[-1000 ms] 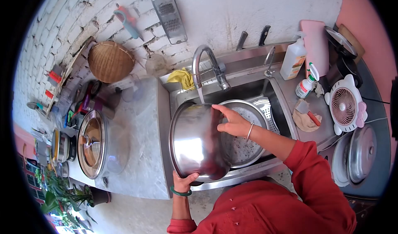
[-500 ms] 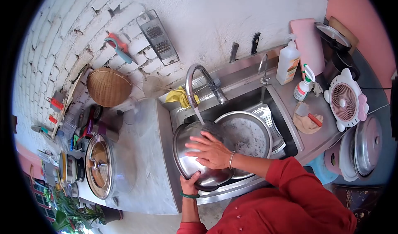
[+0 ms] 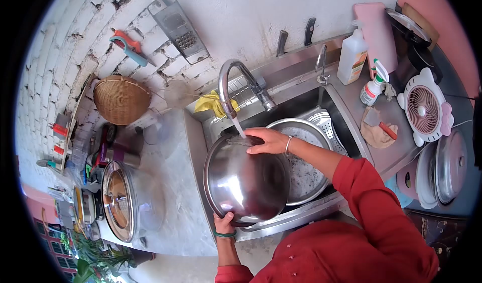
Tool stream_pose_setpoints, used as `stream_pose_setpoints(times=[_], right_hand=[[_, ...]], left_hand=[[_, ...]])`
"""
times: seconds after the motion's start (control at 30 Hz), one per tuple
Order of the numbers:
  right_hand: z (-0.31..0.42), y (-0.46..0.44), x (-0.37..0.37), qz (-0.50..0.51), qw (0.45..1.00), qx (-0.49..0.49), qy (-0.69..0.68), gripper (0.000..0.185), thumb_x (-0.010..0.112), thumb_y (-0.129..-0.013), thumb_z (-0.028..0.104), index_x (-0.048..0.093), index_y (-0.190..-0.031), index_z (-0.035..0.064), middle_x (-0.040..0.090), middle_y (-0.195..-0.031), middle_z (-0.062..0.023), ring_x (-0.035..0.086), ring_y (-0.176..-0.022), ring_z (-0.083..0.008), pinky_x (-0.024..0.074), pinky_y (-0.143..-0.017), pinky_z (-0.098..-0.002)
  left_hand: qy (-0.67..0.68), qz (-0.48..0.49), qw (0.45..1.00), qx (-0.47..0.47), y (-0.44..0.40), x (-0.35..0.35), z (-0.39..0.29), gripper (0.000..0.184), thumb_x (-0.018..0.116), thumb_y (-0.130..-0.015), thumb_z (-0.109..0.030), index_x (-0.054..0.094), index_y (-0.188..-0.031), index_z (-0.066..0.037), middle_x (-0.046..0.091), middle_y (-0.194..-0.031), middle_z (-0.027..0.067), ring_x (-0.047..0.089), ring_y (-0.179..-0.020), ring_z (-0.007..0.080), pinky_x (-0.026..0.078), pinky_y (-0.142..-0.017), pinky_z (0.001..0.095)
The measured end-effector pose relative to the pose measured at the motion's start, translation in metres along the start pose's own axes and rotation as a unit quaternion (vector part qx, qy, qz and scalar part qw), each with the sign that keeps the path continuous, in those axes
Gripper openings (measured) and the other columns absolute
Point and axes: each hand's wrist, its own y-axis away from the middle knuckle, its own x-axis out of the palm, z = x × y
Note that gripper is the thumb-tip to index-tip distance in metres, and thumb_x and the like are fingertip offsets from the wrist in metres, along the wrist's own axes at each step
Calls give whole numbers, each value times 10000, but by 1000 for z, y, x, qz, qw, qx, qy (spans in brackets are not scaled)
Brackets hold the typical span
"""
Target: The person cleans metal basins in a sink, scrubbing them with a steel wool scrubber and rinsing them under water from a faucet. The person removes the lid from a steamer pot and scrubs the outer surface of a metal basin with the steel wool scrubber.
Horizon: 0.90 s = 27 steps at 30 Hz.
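Note:
A large steel pot (image 3: 246, 180) is tilted on its side over the left part of the sink, its rounded outside toward me. My left hand (image 3: 224, 224), with a green bangle, grips its lower rim. Against the pot's upper side, under the stream from the curved faucet (image 3: 236, 77), lies my right hand (image 3: 268, 141), its fingers partly hidden by the wrist angle and the water. Behind the pot, a wide steel basin (image 3: 306, 175) holds sudsy water, with a perforated steel piece (image 3: 329, 127) beside it.
Right of the sink are a pump bottle (image 3: 353, 57), a spray bottle (image 3: 370, 91), a tan cloth (image 3: 375, 132) and a pink fan (image 3: 424, 107). A yellow cloth (image 3: 213, 104) hangs behind the faucet. On the left counter stands a glass-lidded pot (image 3: 118, 202).
My right hand has slid from the middle of the pot up to its upper side, near the water. The pot has turned, showing more of its side. My left hand keeps its hold.

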Motion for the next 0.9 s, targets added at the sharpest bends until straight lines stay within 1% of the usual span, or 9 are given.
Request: stream_pose_setpoints(times=[0.03, 0.1, 0.13, 0.27, 0.37, 0.43, 0.53, 0.63, 0.9], right_hand=[[3, -1, -2, 0, 1000, 3, -2, 648, 631, -783, 366, 403, -1265, -2, 506, -1157, -159, 476, -1100, -271, 368, -933, -331], [8, -3, -2, 51, 995, -30, 81, 710, 650, -746, 404, 388, -1271, 5, 427, -1237, -195, 419, -1153, -312, 337, -965, -354], [13, -3, -4, 67, 992, -15, 101, 770, 660, -729, 422, 357, -1277, -27, 404, -1250, -221, 392, -1172, -336, 319, -979, -361], [22, -9, -2, 87, 987, 15, 137, 836, 673, -698, 449, 343, -1269, -66, 415, -1235, -229, 392, -1173, -343, 322, -980, -355], [27, -14, -2, 68, 984, 42, 160, 860, 683, -668, 471, 365, -1229, -98, 447, -1192, -232, 444, -1117, -336, 359, -938, -342], [33, -20, -10, 135, 978, 142, 67, 827, 675, -658, 471, 396, -1189, -97, 501, -1120, -220, 506, -1030, -316, 399, -878, -341], [27, -24, -10, 110, 983, 123, 77, 769, 670, -660, 446, 423, -1151, -91, 545, -1047, -205, 544, -957, -290, 423, -826, -334], [34, -20, -11, 101, 980, 131, 111, 760, 666, -659, 431, 421, -1165, -80, 555, -1036, -204, 545, -970, -287, 421, -840, -328], [17, -20, -12, 86, 983, 133, 91, 799, 673, -653, 433, 396, -1204, -75, 541, -1096, -206, 531, -1022, -288, 409, -876, -321]], left_hand=[[-1, -1, 1000, -4, -1, 0, 0, 458, 792, -625, -154, 561, -999, -24, 606, -837, 43, 589, -757, 169, 485, -700, 292], [-15, -4, 1000, 3, -1, -2, -1, 455, 787, -641, -176, 560, -1006, -25, 601, -846, 36, 584, -760, 163, 484, -700, 292], [-17, -9, 1000, 2, -1, 3, -4, 457, 790, -643, -176, 560, -1008, -24, 596, -837, 30, 579, -749, 157, 481, -696, 285], [-22, 1, 1000, -5, -4, -4, -2, 448, 792, -644, -170, 564, -1001, -24, 596, -818, 23, 575, -734, 148, 474, -686, 273], [-29, 8, 1000, -9, -6, -8, 0, 431, 795, -642, -163, 574, -985, -26, 596, -795, 16, 572, -724, 138, 465, -670, 263], [-36, 6, 999, -3, -7, -5, 0, 415, 796, -643, -167, 583, -971, -27, 597, -784, 13, 569, -714, 131, 459, -657, 256], [-40, 3, 999, -4, -8, -3, 0, 405, 799, -641, -177, 590, -955, -27, 600, -783, 15, 569, -708, 130, 457, -653, 254], [-52, 7, 999, 0, -10, -2, 0, 399, 800, -640, -184, 596, -944, -26, 604, -783, 15, 570, -704, 131, 457, -652, 253], [-54, 7, 998, -7, -13, 5, -1, 415, 808, -630, -205, 600, -942, -27, 607, -787, 16, 572, -711, 132, 458, -656, 254]])
